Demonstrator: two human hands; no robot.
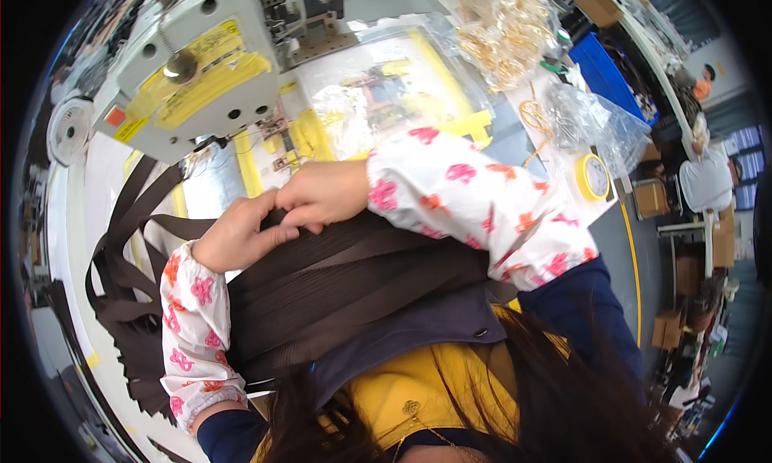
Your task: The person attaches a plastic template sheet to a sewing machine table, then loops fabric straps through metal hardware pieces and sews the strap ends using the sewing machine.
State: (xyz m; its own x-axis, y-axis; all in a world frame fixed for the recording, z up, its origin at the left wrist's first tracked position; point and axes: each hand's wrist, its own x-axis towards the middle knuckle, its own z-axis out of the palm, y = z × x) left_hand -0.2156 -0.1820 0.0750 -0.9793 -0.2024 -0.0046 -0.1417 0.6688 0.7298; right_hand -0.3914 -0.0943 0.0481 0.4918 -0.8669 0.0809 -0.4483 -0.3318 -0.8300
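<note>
My left hand (237, 236) and my right hand (322, 196) meet at the fingertips and pinch the top of a bundle of dark brown webbing straps (346, 274) that lies across my lap. More loops of the same strap (121, 246) hang over the table's left side. Both wrists wear white sleeve covers with pink and orange prints. An industrial sewing machine head (201, 61), grey with yellow labels, stands just beyond my hands, its needle area (277, 141) a little above them.
Clear plastic bags of gold metal rings (507, 28) and other bags (595, 121) lie at the back right, beside a yellow tape roll (593, 177). A blue bin (599, 69) and cardboard boxes (667, 330) stand further right. A person in white (706, 177) sits beyond.
</note>
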